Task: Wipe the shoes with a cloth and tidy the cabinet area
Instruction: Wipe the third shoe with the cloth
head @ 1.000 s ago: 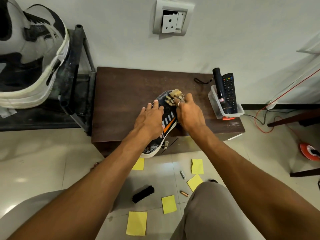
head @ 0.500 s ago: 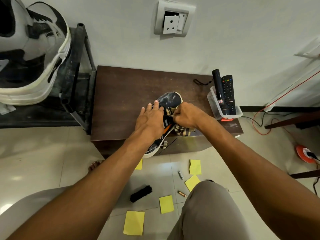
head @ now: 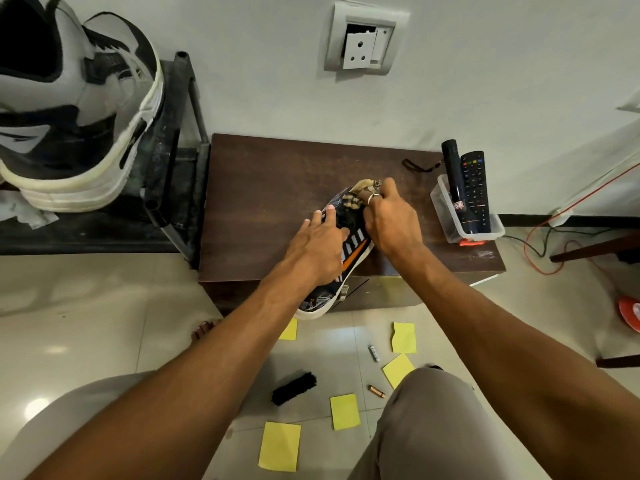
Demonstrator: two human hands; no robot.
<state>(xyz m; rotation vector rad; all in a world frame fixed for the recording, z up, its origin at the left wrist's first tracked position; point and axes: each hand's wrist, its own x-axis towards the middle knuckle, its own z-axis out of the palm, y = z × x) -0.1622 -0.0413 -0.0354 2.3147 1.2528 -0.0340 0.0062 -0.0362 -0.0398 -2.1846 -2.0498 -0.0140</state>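
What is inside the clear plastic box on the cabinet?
A black torch and a remote control lean inside the box. They cover its bottom, so anything smaller beneath cannot be seen.

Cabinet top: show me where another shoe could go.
The dark brown wooden cabinet top is bare across its left half, between the black metal rack and the black, orange-striped sneaker. A narrower strip lies at the back, along the wall. Crowded: the right end, with the clear plastic tub and black strap.

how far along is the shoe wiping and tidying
Done: nothing plainly finished. In hand: left hand steadies the dark sneaker on the cabinet; right hand holds a cloth at its toe. Left: white sneaker on the rack; sticky notes, batteries, brush on the floor.
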